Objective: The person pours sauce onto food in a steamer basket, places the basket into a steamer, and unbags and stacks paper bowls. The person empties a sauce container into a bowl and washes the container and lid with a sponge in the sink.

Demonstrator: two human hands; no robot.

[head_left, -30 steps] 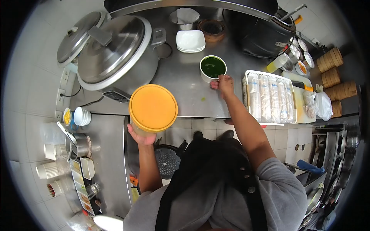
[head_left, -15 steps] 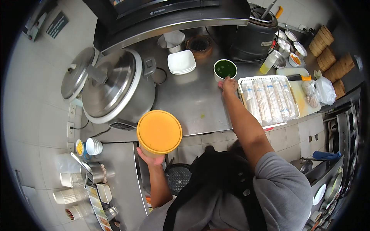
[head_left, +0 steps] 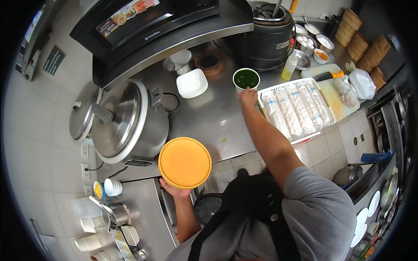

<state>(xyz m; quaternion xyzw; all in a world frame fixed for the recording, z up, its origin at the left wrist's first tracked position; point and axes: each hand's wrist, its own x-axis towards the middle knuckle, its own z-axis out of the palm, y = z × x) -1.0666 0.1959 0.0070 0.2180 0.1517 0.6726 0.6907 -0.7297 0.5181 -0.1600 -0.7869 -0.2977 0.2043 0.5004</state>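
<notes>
My left hand (head_left: 175, 189) is closed around the lower side of a round tub with a flat orange lid (head_left: 185, 162), held in front of the counter's near edge. Reaching forward, my right hand (head_left: 248, 98) grips the near side of a white round tub filled with dark green liquid (head_left: 246, 79). That tub is on the steel counter (head_left: 204, 126), and some of my right fingers are hidden. Just right of this hand lies a white basket (head_left: 329, 103) of long plastic-wrapped packs (head_left: 289, 114). A stack of white square dishes (head_left: 192, 82) stands left of the green tub.
A large steel cooker (head_left: 130, 122) occupies the counter's left side. At the back stand a black soup warmer (head_left: 261, 48) and a squeeze bottle (head_left: 289, 68). A cutting board (head_left: 342, 98) with bags lies right. Cups and small containers (head_left: 114, 187) fill the lower left.
The camera view has turned and shifted, so the counter items appear farther left. Both hands keep their holds; the orange-lidded tub appears slightly lower and nearer to me.
</notes>
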